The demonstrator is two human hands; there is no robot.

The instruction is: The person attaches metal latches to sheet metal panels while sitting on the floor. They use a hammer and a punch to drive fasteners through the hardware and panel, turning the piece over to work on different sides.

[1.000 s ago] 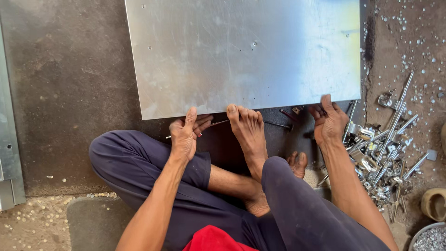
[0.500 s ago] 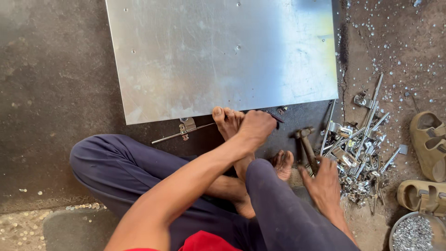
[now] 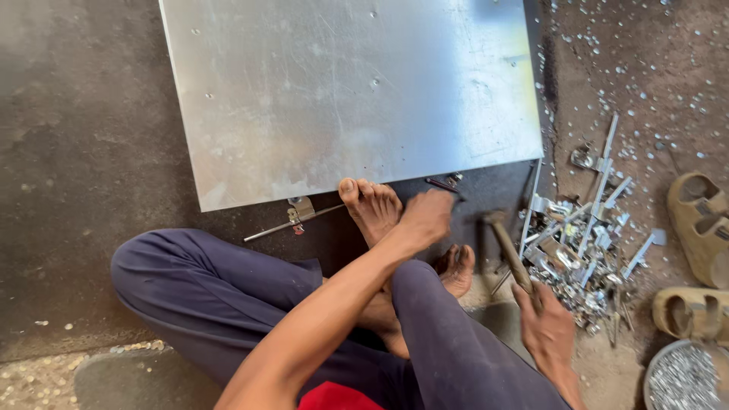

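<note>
The metal sheet point(image 3: 357, 99) runs out past the picture's top edge, so its far side cannot be seen, and its near edge is partly covered by the toes of a foot point(image 3: 372, 209). The left hand point(image 3: 427, 219) reaches across that foot, and whatever its fingers touch near the small dark tool point(image 3: 443, 185) is hidden behind the knuckles. The right hand point(image 3: 548, 330) wraps the hammer point(image 3: 507, 247) handle, covering its end (the wrist is cut by the bottom edge). The pile of metal brackets point(image 3: 588, 247) on the floor is too tangled to tell piece from piece. A bowl point(image 3: 683, 376) of small bits is cropped at the bottom right corner, and two sandals point(image 3: 699, 228) are clipped by the right edge.
</note>
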